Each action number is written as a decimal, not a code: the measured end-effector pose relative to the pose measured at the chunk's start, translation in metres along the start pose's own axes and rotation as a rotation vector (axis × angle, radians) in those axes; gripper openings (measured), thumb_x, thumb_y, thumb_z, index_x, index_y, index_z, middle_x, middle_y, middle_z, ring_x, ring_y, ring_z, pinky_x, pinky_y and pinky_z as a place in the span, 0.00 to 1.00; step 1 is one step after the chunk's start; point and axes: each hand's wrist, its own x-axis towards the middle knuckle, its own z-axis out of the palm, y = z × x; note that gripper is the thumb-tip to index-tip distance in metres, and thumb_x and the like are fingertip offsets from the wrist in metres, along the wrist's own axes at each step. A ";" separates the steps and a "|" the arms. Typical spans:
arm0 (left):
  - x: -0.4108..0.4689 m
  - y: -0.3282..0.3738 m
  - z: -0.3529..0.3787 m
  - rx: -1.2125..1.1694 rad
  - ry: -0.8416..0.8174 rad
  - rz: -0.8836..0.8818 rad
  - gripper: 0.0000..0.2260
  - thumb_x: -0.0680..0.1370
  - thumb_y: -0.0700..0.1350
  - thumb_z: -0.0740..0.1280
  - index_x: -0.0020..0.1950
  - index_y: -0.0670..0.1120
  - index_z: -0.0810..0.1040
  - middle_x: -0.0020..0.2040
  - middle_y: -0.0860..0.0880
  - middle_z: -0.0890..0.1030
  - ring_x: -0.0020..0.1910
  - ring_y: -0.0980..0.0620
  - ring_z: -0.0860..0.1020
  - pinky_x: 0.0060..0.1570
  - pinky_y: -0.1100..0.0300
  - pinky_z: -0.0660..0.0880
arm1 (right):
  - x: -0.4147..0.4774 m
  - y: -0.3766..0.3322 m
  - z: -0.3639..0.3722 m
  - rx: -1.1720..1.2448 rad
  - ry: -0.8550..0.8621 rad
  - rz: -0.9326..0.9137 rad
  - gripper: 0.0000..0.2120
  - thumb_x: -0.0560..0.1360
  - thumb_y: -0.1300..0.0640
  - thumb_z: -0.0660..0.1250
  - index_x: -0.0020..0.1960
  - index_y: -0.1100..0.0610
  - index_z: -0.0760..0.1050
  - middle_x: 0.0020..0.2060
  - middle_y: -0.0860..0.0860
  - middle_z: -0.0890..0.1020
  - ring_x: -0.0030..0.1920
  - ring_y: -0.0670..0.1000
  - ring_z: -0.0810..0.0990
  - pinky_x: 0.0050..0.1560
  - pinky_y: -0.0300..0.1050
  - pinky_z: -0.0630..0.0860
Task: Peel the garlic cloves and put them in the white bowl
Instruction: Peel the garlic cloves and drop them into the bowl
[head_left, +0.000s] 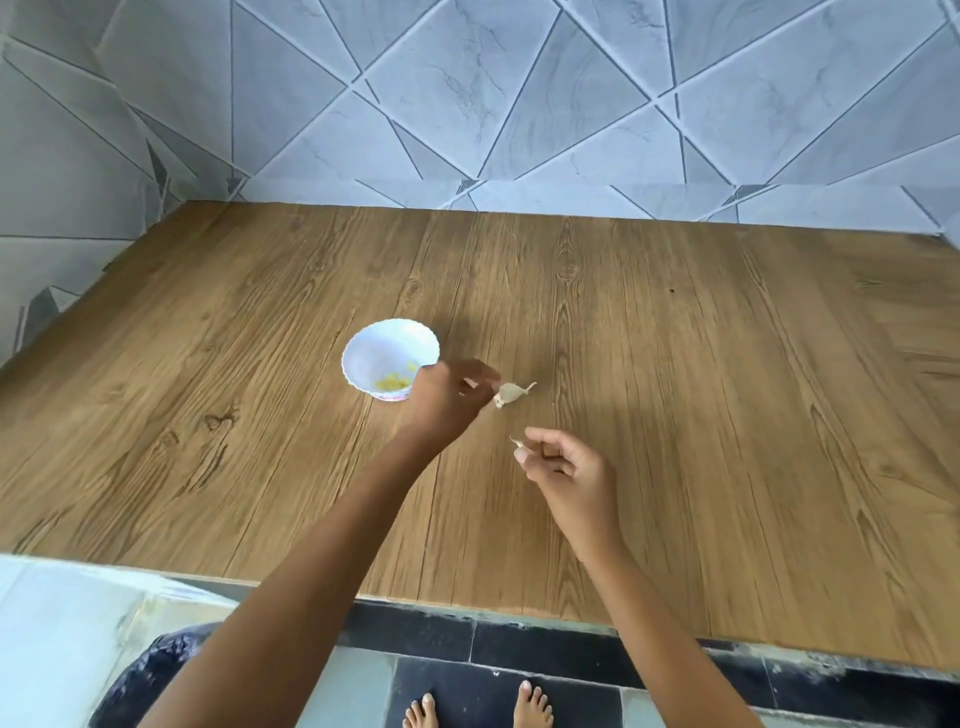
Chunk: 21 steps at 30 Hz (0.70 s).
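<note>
Dark floor tiles (447, 675) and bare feet (532, 706) are showing nearest me, just under the near edge of the wooden table (727, 467). Above the wood, the right hand (566, 467) is hovering with thumb and forefinger pinched on a pale scrap (517, 443) and the other fingers curled in. I am judging the scrap to be peel, though it is too small to be sure.

Just beyond and slightly left, the left hand (441, 402) is reaching with loosely curled fingers to the left end of a garlic clove (511, 395) lying on the wood in its papery skin. Blur is keeping me from telling whether the fingertips are gripping it or only touching. Left of that hand, close by, the white bowl (382, 353) is standing upright with yellowish pieces (395, 382) in its bottom. Grey marbled wall tiles (467, 104) are closing the far side.

I am reading this as the start of another clove: the scrap needs dropping, then the clove needs lifting and a two-handed pinch to strip its skin.
</note>
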 end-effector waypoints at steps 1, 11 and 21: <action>-0.010 -0.001 -0.007 -0.079 -0.003 -0.048 0.05 0.76 0.42 0.69 0.47 0.43 0.83 0.43 0.51 0.84 0.36 0.58 0.78 0.38 0.73 0.72 | -0.003 -0.002 0.003 -0.018 -0.007 -0.038 0.10 0.72 0.59 0.72 0.52 0.52 0.79 0.43 0.45 0.83 0.44 0.43 0.81 0.47 0.36 0.78; -0.090 -0.035 -0.034 -0.490 -0.281 -0.281 0.08 0.74 0.39 0.72 0.46 0.34 0.81 0.38 0.39 0.82 0.35 0.53 0.79 0.39 0.63 0.79 | -0.043 0.002 0.049 -0.241 -0.083 -0.398 0.19 0.71 0.66 0.72 0.59 0.55 0.72 0.42 0.40 0.77 0.46 0.37 0.77 0.46 0.29 0.74; -0.077 -0.051 -0.053 -0.266 -0.441 -0.189 0.04 0.72 0.33 0.71 0.46 0.35 0.82 0.38 0.45 0.82 0.33 0.57 0.81 0.37 0.67 0.79 | -0.063 0.009 0.048 -0.893 -0.019 -0.219 0.28 0.79 0.42 0.56 0.71 0.59 0.66 0.70 0.54 0.69 0.71 0.54 0.65 0.70 0.48 0.59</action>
